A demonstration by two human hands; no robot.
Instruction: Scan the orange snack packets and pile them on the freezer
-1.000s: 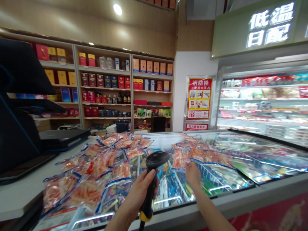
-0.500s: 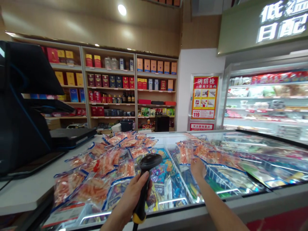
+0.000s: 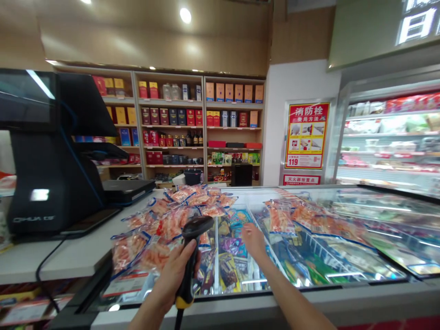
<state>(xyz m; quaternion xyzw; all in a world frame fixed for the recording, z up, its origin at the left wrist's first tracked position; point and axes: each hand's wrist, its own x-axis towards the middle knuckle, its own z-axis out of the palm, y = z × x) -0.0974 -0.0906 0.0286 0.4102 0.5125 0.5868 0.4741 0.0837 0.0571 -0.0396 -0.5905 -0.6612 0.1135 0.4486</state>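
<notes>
My left hand [image 3: 178, 266] is wrapped round the handle of a black barcode scanner [image 3: 189, 256] with a yellow base and a cable. Its head points forward over the freezer's glass top. To its right, my right hand [image 3: 253, 240] hovers above the glass with its fingers curled, and nothing shows in them. A pile of clear packets of orange-pink food with blue edges [image 3: 172, 222] lies beyond and left of the scanner. More such packets [image 3: 280, 216] lie in a row to the right of my right hand.
A black point-of-sale machine [image 3: 51, 174] stands on the white counter [image 3: 68, 259] at the left, its cable hanging down. Boxed goods fill the back shelves [image 3: 172, 123]. Under the glass lie colourful frozen packs [image 3: 230, 270]. A lit chiller [image 3: 392, 142] stands at the right.
My right hand has moved left, away from the packets on the right, which stay on the glass. The view has turned a little left. My left hand still grips the scanner.
</notes>
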